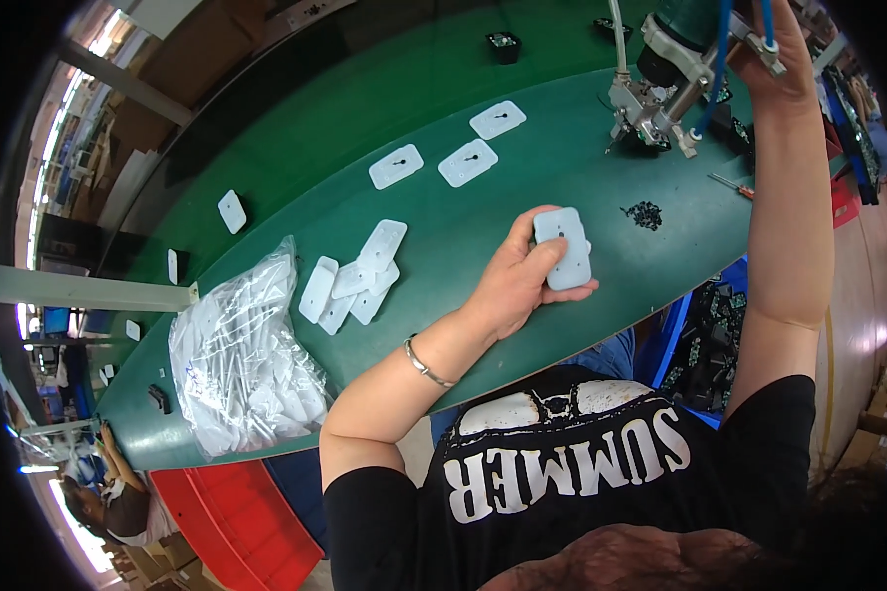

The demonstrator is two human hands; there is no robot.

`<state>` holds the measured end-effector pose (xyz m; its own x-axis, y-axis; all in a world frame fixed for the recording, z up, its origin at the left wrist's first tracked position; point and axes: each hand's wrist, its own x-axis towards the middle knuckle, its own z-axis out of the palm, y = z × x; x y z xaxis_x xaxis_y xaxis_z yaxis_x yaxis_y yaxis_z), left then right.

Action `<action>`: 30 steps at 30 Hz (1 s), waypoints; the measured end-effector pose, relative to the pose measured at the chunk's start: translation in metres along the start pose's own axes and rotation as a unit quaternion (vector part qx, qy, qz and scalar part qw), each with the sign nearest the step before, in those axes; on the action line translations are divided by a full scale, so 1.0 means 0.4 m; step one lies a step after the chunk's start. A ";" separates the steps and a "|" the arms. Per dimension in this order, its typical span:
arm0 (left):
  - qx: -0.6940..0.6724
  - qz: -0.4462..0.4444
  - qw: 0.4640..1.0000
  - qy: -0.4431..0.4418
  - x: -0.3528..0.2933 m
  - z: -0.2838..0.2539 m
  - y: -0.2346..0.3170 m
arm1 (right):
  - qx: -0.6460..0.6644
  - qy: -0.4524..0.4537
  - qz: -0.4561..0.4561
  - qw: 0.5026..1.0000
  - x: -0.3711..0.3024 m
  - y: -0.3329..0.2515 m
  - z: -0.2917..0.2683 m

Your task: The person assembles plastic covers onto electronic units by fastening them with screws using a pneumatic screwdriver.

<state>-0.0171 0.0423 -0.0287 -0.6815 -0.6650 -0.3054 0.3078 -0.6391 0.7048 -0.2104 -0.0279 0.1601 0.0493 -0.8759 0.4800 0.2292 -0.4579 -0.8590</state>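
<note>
My left hand (517, 281) is closed around a white rounded plastic plate (563, 266) with small holes, its thumb pressed on the face. A pale edge shows behind it, perhaps a second plate. At the upper right, my right hand (774, 74) is raised beside the metal bracket of a machine head (675, 79) with blue and clear air hoses. Its fingers are mostly hidden there. Between the hands, a small heap of black screws (644, 216) lies on the green table (443, 364). A thin screwdriver (731, 186) lies near my right forearm.
A clear bag of white plates (246, 364) and a loose pile of plates (360, 276) lie left. Several plates with black parts (468, 163) sit farther back. A blue bin (705, 345) holds black parts by my body; a red bin (232, 522) stands below the table.
</note>
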 end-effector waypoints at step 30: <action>-0.006 -0.029 0.999 -0.032 0.009 0.030 0.004 | 0.285 -0.359 0.038 0.888 -0.060 0.059 0.042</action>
<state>-0.0272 0.0434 -0.0210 -0.7390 -0.6010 -0.3046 0.2741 -0.6811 0.6790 -0.1898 -0.0152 0.1312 0.6450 -0.4850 0.5906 0.6437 -0.0718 -0.7619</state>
